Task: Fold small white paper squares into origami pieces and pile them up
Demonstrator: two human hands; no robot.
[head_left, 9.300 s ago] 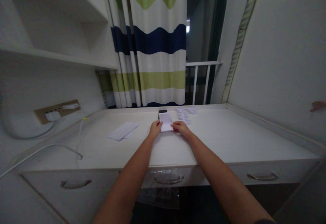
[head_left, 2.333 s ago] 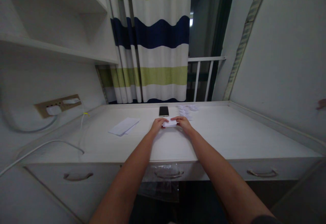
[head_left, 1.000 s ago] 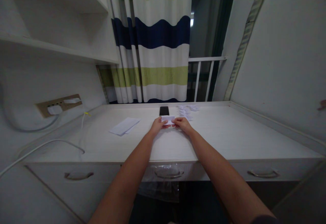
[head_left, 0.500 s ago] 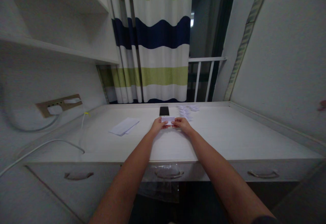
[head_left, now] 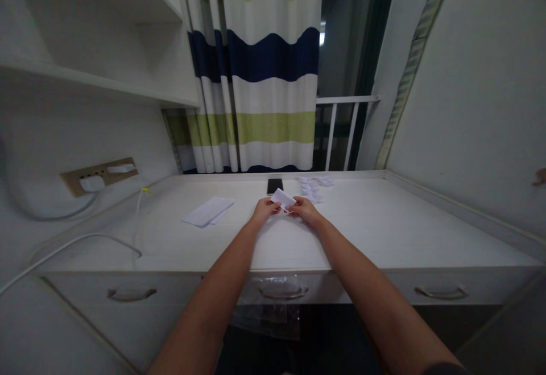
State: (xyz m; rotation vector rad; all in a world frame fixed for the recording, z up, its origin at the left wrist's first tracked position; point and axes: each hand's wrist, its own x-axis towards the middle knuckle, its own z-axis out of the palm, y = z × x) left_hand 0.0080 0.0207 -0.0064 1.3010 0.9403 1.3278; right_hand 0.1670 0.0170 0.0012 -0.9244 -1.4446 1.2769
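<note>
A small folded piece of white paper is held up between my two hands, tilted, above the white desk. My left hand pinches its left side, and my right hand grips the right side near the lower corner. Just beyond the paper lies a dark phone. To the right of the phone, several small folded white paper pieces lie in a group. Flat white paper sheets rest on the desk to the left of my hands.
A striped curtain hangs behind the desk beside a white railing. On the left wall is a socket panel with plugs, and a white cable reaches the desk. Clear plastic hangs from the middle drawer handle.
The folded paper has turned from lying level between my hands to a tilted position, its right end lower. Both hands stay at nearly the same place.
</note>
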